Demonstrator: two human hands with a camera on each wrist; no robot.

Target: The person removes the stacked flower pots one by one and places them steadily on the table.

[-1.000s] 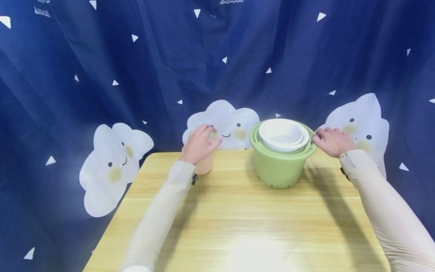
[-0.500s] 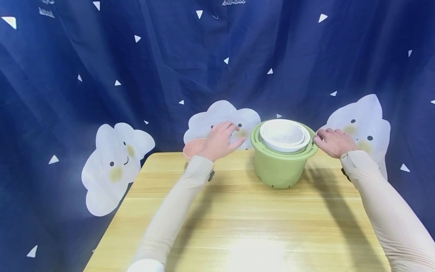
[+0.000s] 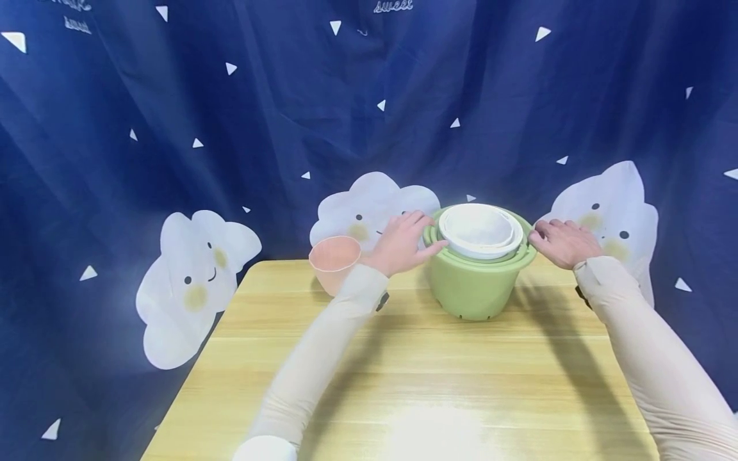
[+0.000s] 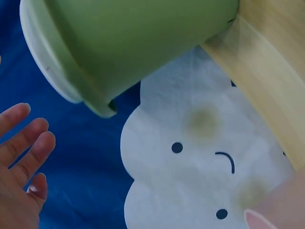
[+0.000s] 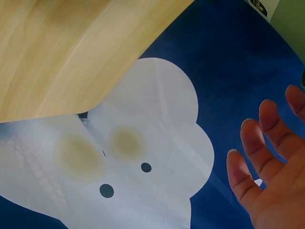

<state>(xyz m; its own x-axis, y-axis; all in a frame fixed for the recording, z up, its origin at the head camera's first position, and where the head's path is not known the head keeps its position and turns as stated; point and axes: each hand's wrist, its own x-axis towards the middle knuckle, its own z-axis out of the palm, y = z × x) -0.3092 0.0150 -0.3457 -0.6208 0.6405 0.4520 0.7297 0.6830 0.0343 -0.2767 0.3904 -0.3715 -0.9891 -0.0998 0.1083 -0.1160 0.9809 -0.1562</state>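
Observation:
A large green flowerpot [image 3: 473, 291] stands upright on the table, with more pots nested inside it and white ones [image 3: 481, 230] on top. My left hand [image 3: 403, 243] is at its left rim in the head view, fingers extended and thumb spread. The left wrist view shows that hand's fingers [image 4: 35, 148] spaced and relaxed, a gap between them and the pot's rim. At the opposite rim is my right hand [image 3: 566, 243], its fingers loosely bent. In the right wrist view those fingers [image 5: 252, 140] look relaxed and hold nothing.
A small pink pot [image 3: 334, 256] stands upright left of the green one, behind my left forearm. The wooden table [image 3: 277, 378] ends just behind the pots, where a blue curtain [image 3: 277, 96] with clouds and triangles hangs.
My left hand has moved right, from over the pink pot to the left rim of the green pot, uncovering the pink pot. The right hand has stayed at the right rim.

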